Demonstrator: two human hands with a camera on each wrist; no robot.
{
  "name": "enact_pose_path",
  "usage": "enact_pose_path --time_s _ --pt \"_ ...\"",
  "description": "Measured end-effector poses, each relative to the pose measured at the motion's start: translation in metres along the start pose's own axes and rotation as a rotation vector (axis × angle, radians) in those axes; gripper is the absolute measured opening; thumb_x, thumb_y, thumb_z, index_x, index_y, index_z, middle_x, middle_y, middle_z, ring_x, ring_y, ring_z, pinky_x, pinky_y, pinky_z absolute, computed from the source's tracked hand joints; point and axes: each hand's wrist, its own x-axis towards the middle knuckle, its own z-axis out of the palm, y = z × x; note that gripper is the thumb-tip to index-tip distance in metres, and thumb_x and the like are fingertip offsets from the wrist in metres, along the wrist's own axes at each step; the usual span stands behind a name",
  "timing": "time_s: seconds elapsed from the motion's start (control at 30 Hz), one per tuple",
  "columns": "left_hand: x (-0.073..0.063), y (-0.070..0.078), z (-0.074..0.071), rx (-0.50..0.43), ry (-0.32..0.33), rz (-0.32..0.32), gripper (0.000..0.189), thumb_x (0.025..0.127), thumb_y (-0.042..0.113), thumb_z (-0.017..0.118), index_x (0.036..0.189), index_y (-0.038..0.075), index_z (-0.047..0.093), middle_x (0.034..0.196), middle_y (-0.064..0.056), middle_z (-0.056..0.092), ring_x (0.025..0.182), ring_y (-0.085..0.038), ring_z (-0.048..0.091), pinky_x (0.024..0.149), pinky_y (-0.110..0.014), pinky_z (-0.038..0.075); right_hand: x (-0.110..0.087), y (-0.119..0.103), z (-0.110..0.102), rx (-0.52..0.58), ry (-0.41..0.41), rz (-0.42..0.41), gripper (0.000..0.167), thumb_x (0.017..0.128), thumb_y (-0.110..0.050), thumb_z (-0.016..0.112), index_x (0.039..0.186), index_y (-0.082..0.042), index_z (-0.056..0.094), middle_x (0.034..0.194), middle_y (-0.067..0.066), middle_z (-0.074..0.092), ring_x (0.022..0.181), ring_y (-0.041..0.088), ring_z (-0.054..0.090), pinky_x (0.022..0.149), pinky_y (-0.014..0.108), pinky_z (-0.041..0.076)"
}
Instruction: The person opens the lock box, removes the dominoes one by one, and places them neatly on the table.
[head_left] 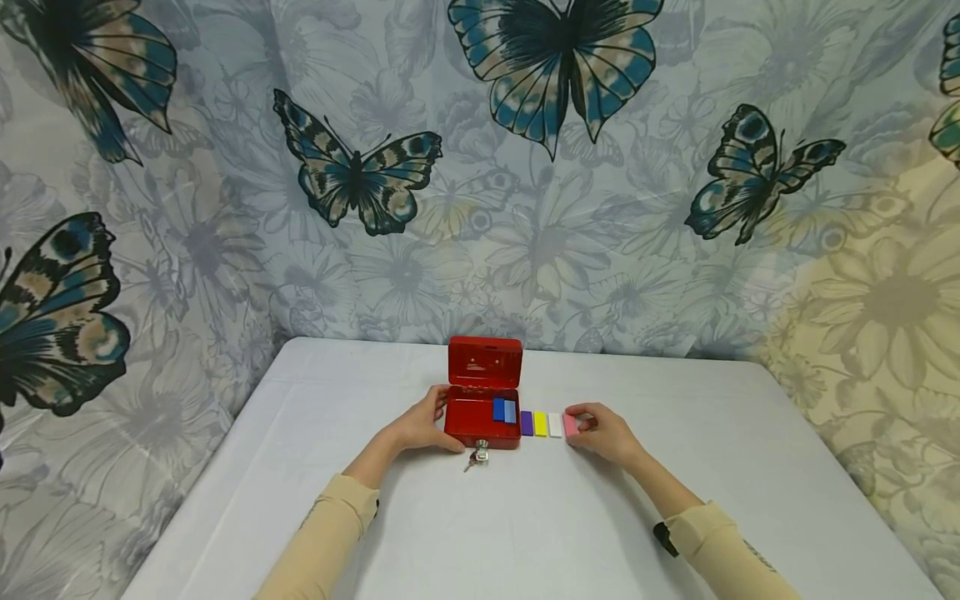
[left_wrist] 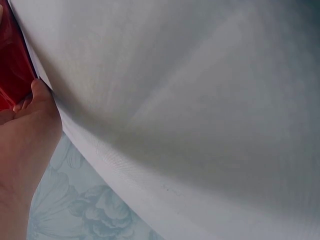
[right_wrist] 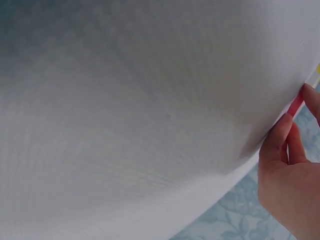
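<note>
A small red cash box (head_left: 467,413) stands on the table with its lid (head_left: 485,362) raised. My left hand (head_left: 420,423) grips its left side, thumb at the front corner and fingers farther back. Inside, at the right, lie a dark blue block (head_left: 498,409) and a light blue block (head_left: 510,412). Right of the box, a purple block (head_left: 527,423), a yellow block (head_left: 540,424) and a white block (head_left: 555,425) form a row. At the row's right end my right hand (head_left: 609,435) pinches a pink block (head_left: 571,425) between thumb and fingers; the right wrist view shows this block (right_wrist: 296,104) edge-on.
A silver lock (head_left: 482,452) with a key (head_left: 472,461) is at the box's front. White cloth covers the table (head_left: 360,375). Behind it hangs a butterfly-patterned backdrop (head_left: 555,242). A black strap (head_left: 665,539) shows at the right sleeve.
</note>
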Motion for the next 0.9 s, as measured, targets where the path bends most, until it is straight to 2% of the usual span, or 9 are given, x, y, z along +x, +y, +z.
enact_pose_path --time_s 0.3,0.5,0.9 --pt "0.0006 -0.002 0.0001 0.022 -0.011 -0.01 0.104 0.069 0.013 0.089 0.148 0.004 0.022 0.152 -0.015 0.033 0.14 -0.031 0.032 0.115 -0.041 0.028 -0.0007 -0.0016 -0.0028 0.007 -0.021 0.015 0.049 0.081 -0.01 0.078 0.126 -0.001 0.06 0.099 0.008 0.061 0.09 0.022 0.055 0.07 0.029 0.049" --pt "0.0 -0.0007 -0.0001 0.004 -0.004 -0.001 0.104 0.069 0.011 0.089 0.148 0.002 0.022 0.151 -0.016 0.033 0.14 -0.032 0.032 0.115 -0.042 0.029 -0.0012 -0.0022 -0.0037 0.021 -0.027 0.042 0.05 0.082 -0.012 0.078 0.128 -0.002 0.059 0.105 0.009 0.061 0.091 0.021 0.055 0.072 0.029 0.049" --pt "0.0014 -0.0018 0.001 0.005 0.01 0.006 0.1 0.069 0.009 0.088 0.146 0.002 0.024 0.149 -0.016 0.035 0.138 -0.031 0.034 0.114 -0.043 0.03 -0.0052 -0.007 -0.005 0.053 -0.004 0.101 0.049 0.085 -0.014 0.076 0.13 -0.003 0.058 0.116 0.013 0.061 0.097 0.025 0.056 0.075 0.029 0.051"
